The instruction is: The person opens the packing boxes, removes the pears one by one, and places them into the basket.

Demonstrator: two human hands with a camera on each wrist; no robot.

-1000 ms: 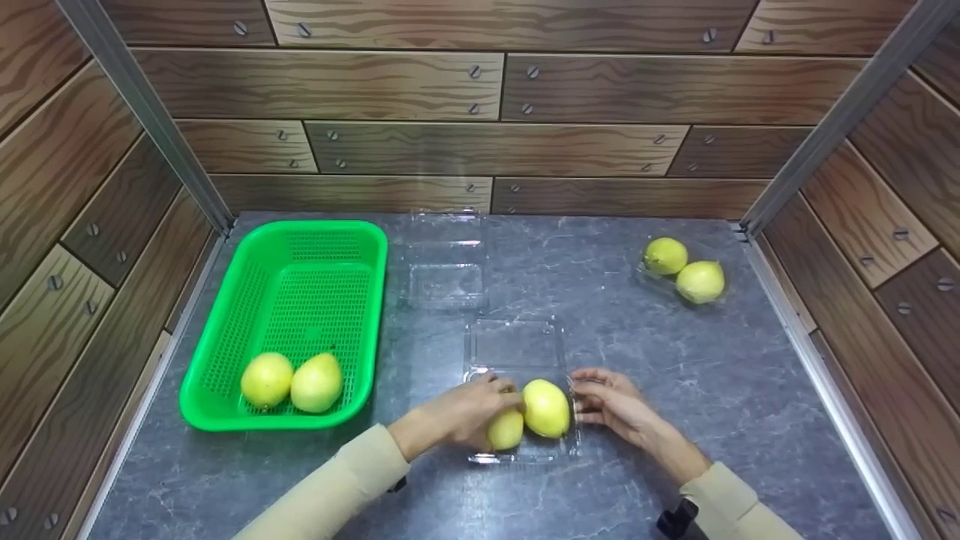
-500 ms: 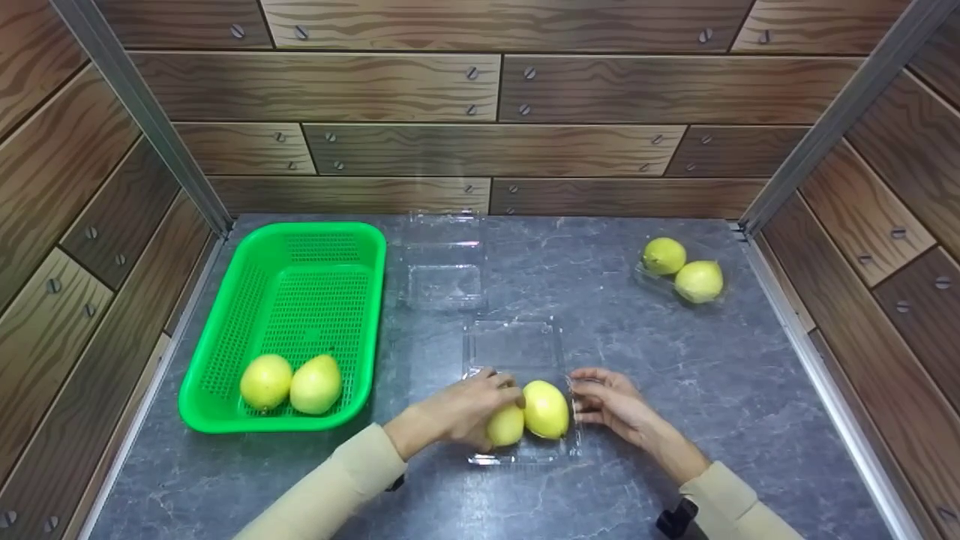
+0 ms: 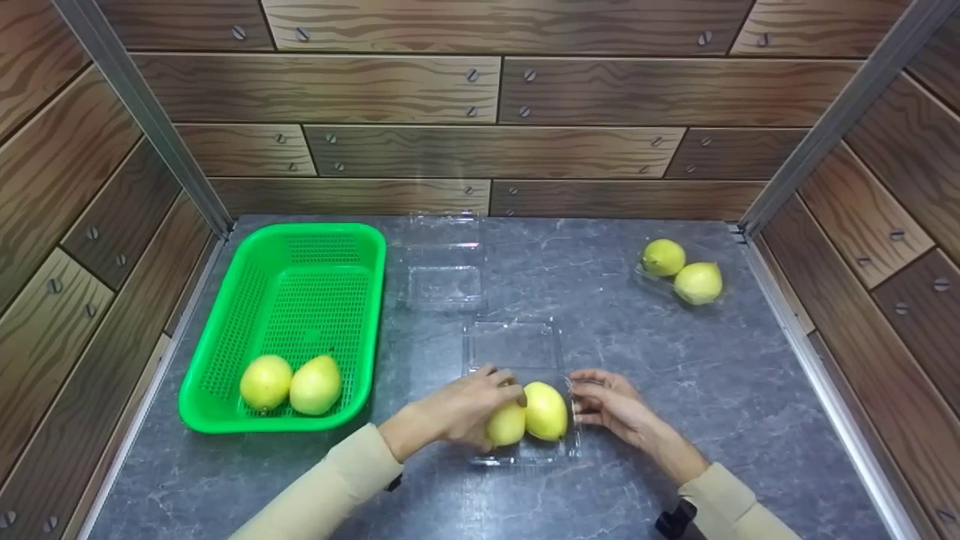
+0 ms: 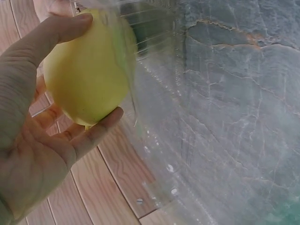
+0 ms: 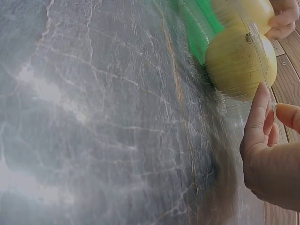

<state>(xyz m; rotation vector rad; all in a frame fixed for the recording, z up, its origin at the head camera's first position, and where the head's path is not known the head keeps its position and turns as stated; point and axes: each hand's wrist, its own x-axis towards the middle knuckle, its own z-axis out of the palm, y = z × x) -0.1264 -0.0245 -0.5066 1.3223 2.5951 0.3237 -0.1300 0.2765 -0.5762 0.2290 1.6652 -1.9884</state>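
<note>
My left hand (image 3: 480,409) grips a yellow pear (image 4: 89,70), its thumb on top and its fingers beneath. This pear sits at the left side of an open clear plastic clamshell container (image 3: 517,454), right beside a second yellow pear (image 3: 546,411) in the same tray. From the other side my right hand (image 3: 611,405) pinches the container's right rim. In the right wrist view the thumb and fingers (image 5: 259,115) meet at that clear edge, the pear (image 5: 236,61) showing through the wall. The container's lid (image 3: 514,345) lies folded back away from me.
A green plastic basket (image 3: 375,330) with two yellow pears (image 3: 266,382) stands at the left. Another clear container (image 3: 446,285) lies open behind the lid. At the back right two pears (image 3: 699,283) sit in a clear container. Wood-patterned walls (image 3: 480,90) enclose the grey marbled table (image 3: 600,322).
The pear in my left hand has shifted very slightly toward the other pear. Both hands otherwise keep their places at the container.
</note>
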